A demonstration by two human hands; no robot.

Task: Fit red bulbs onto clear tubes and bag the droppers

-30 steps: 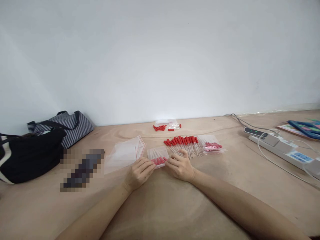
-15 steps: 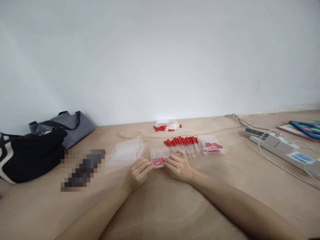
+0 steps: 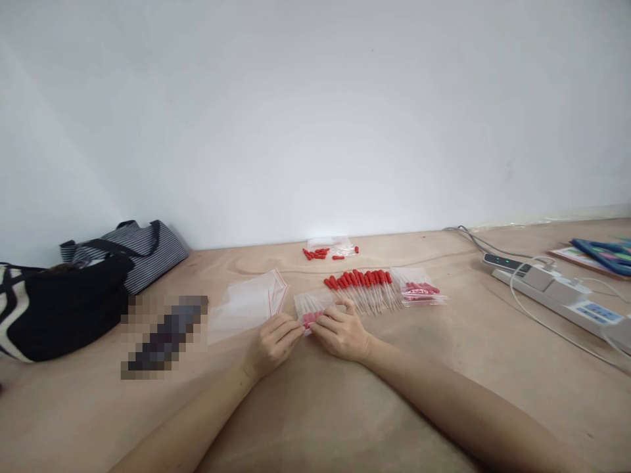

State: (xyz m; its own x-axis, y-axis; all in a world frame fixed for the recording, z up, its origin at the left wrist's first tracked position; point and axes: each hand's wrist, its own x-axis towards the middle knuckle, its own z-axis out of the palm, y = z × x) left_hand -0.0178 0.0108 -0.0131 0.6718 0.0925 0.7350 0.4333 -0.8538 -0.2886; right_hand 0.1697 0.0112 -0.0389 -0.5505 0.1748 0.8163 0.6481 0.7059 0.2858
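A small clear zip bag point(image 3: 306, 303) holding several red-bulbed droppers lies between my hands, its edge toward me. My left hand point(image 3: 276, 341) is closed, pinching the bag's near left corner. Fingers of my right hand point(image 3: 342, 332) are closed on the same edge, close beside the left fingertips, and cover the bag's right part. Just beyond my right hand, loose droppers with red rubber bulbs point(image 3: 362, 279) and clear stems lie in a row. A filled zip bag point(image 3: 419, 292) of droppers rests to their right. Flat bags with red seal lines point(image 3: 251, 299) lie left of my hands.
Loose red bulbs point(image 3: 318, 253) and a clear bag point(image 3: 328, 241) lie near the wall. At right are a white power strip point(image 3: 566, 299) with cables and a blue-framed item point(image 3: 604, 255). Black point(image 3: 69, 309) and striped point(image 3: 158, 253) bags stand at left, near a blurred dark object point(image 3: 165, 338).
My right hand has slid left along the bag's near edge, closer to my left hand, and covers more of the bag. The left hand stays almost in place.
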